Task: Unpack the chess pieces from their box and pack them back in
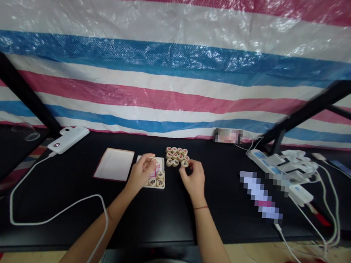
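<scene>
My left hand [142, 171] is above a small white box [163, 186], with thumb and index finger pinched on a pale Chinese chess piece [154, 159] that the fingers mostly cover. Inside the box, more round wooden pieces with dark characters [159, 182] lie beside a pink printed paper or lining. To the right of the box, rows of pieces [175, 156] stand face up on the black table, red characters at the back and dark ones in front. At the right end of the front row, my right hand [193, 177] has its fingers around a dark-lettered piece [184, 164].
The box's lid [115, 164] lies left on the black table [156, 223]. A white charging device [68, 139] has a cable looping over my left forearm. At right are a blurred-out phone [261, 197] and a power strip [267, 165] with plugs. A striped sheet [166, 98] hangs behind.
</scene>
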`<state>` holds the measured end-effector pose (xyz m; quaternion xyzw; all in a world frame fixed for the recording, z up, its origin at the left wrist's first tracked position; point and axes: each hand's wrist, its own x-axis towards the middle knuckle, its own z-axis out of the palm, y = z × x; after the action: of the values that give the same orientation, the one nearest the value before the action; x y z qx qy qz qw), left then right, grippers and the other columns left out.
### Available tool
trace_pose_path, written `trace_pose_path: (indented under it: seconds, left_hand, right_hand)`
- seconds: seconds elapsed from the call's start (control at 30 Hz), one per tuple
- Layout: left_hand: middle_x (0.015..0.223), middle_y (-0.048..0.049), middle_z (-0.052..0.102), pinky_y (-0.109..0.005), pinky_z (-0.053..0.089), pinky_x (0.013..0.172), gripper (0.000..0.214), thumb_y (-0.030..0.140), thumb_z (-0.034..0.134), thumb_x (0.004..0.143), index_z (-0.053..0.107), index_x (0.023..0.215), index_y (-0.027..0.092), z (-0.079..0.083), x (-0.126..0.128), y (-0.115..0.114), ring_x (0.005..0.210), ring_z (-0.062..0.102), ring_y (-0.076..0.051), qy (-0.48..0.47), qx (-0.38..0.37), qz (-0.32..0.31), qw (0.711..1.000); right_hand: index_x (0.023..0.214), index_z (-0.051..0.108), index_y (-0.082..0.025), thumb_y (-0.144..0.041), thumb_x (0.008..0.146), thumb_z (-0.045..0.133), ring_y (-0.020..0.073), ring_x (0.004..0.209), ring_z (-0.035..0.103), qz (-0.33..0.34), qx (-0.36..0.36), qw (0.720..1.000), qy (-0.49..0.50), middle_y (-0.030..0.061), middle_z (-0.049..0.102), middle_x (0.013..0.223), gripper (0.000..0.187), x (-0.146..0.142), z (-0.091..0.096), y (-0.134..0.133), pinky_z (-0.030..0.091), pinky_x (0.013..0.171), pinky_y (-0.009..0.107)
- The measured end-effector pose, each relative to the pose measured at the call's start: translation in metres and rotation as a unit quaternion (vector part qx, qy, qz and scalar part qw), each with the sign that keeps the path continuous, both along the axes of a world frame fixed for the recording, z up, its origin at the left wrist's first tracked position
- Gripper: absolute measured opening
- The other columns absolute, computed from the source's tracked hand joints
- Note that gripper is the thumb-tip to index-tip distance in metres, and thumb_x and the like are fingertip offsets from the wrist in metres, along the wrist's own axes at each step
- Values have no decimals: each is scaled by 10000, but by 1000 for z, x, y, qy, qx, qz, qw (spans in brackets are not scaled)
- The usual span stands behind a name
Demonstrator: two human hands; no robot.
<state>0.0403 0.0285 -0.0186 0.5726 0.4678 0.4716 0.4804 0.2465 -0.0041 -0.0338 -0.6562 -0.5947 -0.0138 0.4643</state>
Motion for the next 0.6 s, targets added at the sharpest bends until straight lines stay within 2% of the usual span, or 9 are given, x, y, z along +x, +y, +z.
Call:
trace_pose_path:
  seconds: [0.07, 0.17, 0.27, 0.37, 0.47, 0.53, 0.6]
  left_hand:
    - [989, -46, 699, -285, 549, 803, 337, 417, 642, 803, 633, 1063, 203, -3, -1, 3, 863, 687, -166, -27, -26, 5, 999]
    - [1013, -46, 707, -281, 548, 826, 382, 369, 699, 741, 651, 1080, 200, -4, -1, 5, 870, 689, -165, -31, -67, -2, 997]
    - [937, -35, 710, -285, 549, 822, 413, 294, 664, 765, 621, 1164, 198, -2, 0, 3, 850, 685, -156, 0, -66, -26, 997]
    - [884, -23, 681, -290, 543, 787, 349, 260, 624, 805, 626, 1150, 207, 0, 1, -1, 787, 659, -145, 101, 36, -48, 993]
    - [898, -19, 660, -298, 519, 808, 264, 231, 641, 809, 647, 1073, 228, 1, 4, -8, 801, 627, -152, 216, 168, -64, 960]
    - [936, -24, 664, -299, 508, 819, 239, 186, 630, 818, 644, 1052, 234, 2, 6, -11, 848, 626, -164, 266, 205, -78, 939]
    - [954, -32, 669, -298, 502, 819, 226, 146, 609, 829, 642, 1038, 226, 2, 8, -14, 884, 631, -177, 296, 220, -89, 925]
  right_hand:
    - [844, 571, -180, -268, 780, 550, 213, 747, 530, -27, -49, 998, -24, 54, 565, 796, 111, 11, -7, 1, 445, 713, 345]
    - [815, 582, -178, -281, 782, 535, 213, 722, 508, -30, -100, 993, -60, 47, 546, 747, 118, 15, -17, 4, 426, 698, 341]
    - [836, 599, -172, -317, 805, 532, 219, 723, 503, -25, -97, 993, -66, 58, 553, 756, 163, 11, -20, 5, 429, 706, 355]
    - [936, 609, -168, -341, 836, 539, 228, 779, 531, 8, -39, 999, -16, 71, 582, 815, 212, 2, -10, 2, 452, 756, 381]
    - [1021, 601, -193, -344, 858, 564, 202, 801, 574, 127, -14, 990, 56, 58, 632, 872, 225, -13, 3, -4, 480, 745, 342]
    - [1015, 608, -205, -343, 838, 609, 182, 785, 595, 207, -25, 975, 79, 42, 655, 877, 225, -25, 9, -8, 487, 709, 307]
    - [978, 623, -205, -322, 824, 625, 168, 756, 600, 243, -34, 966, 87, 27, 661, 846, 194, -35, 11, -10, 487, 684, 287]
